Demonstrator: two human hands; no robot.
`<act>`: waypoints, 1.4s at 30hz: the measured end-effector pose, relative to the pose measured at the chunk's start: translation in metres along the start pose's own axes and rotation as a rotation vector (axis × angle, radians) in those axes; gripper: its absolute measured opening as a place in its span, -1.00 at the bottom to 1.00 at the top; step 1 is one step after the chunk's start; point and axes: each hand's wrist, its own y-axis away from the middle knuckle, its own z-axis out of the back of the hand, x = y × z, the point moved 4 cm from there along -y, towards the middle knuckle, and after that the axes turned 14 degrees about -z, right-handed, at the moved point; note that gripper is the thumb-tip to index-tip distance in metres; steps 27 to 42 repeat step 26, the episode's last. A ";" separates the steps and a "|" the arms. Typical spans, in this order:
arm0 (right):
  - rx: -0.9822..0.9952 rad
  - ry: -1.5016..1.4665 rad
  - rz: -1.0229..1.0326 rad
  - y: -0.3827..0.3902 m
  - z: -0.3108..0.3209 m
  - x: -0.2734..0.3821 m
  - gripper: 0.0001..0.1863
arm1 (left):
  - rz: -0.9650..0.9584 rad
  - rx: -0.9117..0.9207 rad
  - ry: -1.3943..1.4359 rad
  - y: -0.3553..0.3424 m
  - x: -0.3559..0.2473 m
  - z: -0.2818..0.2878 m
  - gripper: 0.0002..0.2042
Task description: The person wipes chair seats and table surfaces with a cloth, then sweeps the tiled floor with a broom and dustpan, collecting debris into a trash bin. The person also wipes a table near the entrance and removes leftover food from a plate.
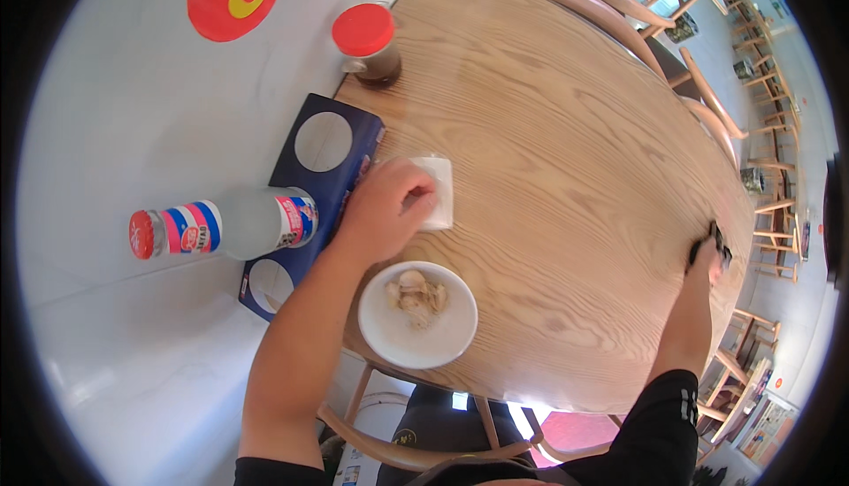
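My left hand (pixel 385 207) rests on a folded white napkin (pixel 438 192) lying on the round wooden table (pixel 566 159), with the fingers curled over the napkin's left part. Just in front of that hand stands a white bowl (pixel 417 337) holding a few pale food scraps (pixel 416 296). My right hand (pixel 707 254) is stretched out to the table's right edge. Something small and black shows at its fingertips, and I cannot tell what it is or whether the hand grips it.
A dark blue box with round cut-outs (pixel 323 190) sits at the table's left edge, with a clear bottle with a red cap (pixel 225 225) beside it on the white surface. A red-lidded jar (pixel 367 44) stands at the far left of the table. Wooden chairs (pixel 707 97) stand to the right.
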 end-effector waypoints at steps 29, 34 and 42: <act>0.010 -0.322 0.995 -0.102 0.074 -0.259 -0.46 | 0.193 0.199 -0.930 -0.070 -0.158 -0.241 -0.17; 0.010 -0.322 0.995 -0.102 0.074 -0.259 -0.46 | 0.193 0.199 -0.930 -0.070 -0.158 -0.241 -0.17; 0.010 -0.322 0.995 -0.102 0.074 -0.259 -0.46 | 0.193 0.199 -0.930 -0.070 -0.158 -0.241 -0.17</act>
